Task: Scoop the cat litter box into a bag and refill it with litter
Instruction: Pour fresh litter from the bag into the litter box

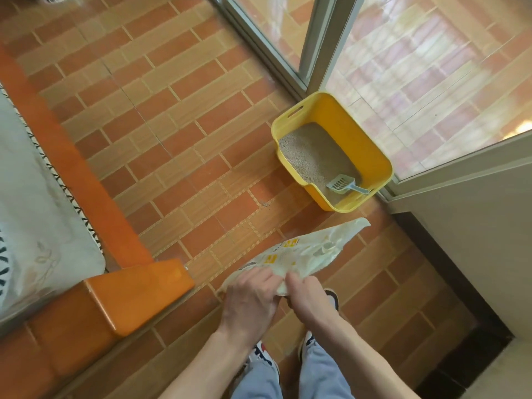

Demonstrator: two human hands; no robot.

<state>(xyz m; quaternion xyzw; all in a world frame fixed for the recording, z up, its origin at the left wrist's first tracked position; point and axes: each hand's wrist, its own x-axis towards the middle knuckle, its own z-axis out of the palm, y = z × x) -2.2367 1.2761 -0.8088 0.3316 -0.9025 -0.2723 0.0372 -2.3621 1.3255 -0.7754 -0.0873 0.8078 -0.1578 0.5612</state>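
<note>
Fingers (260, 279) pinching bag (313, 249), pointing toward litter box (371, 151)

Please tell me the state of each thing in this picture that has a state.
Litter box: on the floor, partly filled with litter.
Scoop: lying in the litter, untouched.
Bag: held up above the floor.
Left hand: grips the bag.
Right hand: grips the bag.

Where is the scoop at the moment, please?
The scoop lies on the litter in the near corner of the yellow box, right of centre in the head view, by the glass door.
</note>
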